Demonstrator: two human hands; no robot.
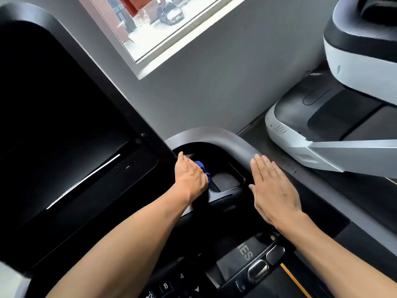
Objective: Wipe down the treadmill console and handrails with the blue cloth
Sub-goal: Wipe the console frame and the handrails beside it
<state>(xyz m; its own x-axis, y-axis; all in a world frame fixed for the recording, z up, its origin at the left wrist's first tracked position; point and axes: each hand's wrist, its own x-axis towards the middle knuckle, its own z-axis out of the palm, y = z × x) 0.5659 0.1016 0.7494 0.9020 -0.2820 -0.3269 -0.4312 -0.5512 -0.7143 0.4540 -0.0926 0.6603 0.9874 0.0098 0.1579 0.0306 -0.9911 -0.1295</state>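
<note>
The treadmill console fills the left and centre, with a large dark screen point(64, 117) and a recessed tray pocket point(223, 168) to its right. My left hand point(190, 177) is shut on the blue cloth point(202, 166) and presses it into the left end of that pocket; only a small bunch of cloth shows past the fingers. My right hand point(272, 190) lies flat with fingers together on the grey curved rim point(214, 134) at the pocket's right side and holds nothing. Metal grip sensors point(257, 271) on the handrail sit at the bottom centre.
Number keys point(165, 286) lie at the bottom edge. A second treadmill point(322, 130) in white and grey stands to the right, close to the console. Behind is a grey wall with a window point(163, 24).
</note>
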